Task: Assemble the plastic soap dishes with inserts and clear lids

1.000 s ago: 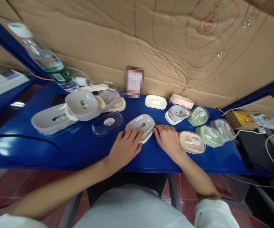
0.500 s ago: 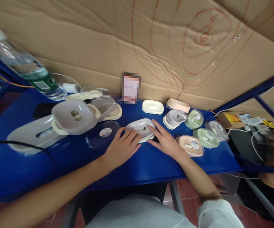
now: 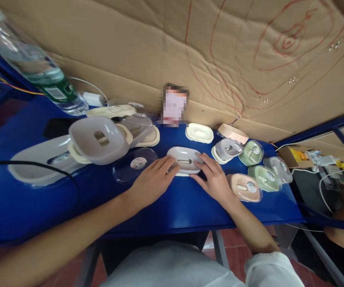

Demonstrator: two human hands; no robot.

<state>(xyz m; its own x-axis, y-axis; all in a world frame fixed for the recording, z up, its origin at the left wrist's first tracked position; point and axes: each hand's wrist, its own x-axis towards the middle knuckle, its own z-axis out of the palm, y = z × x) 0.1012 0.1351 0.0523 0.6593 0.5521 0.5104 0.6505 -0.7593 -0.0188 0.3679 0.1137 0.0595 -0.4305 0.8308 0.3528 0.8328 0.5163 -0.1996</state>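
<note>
Creased brown cardboard [image 3: 124,44], scrawled with red lines [image 3: 288,43], backs the glossy blue table [image 3: 174,209] above a red tiled floor [image 3: 234,255].

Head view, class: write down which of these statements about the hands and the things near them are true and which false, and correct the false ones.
1. The left hand and the right hand both touch the same grey dish. True.
2. A clear lid with a round label lies to the left of the grey dish. True.
3. The clear lid is fitted over the grey dish. False: it lies apart.
4. A peach box is to the right of the grey dish. True.
5. The grey dish is stacked on the peach box. False: they are apart.
6. The left hand is nearer the peach box. False: the right hand is.
</note>
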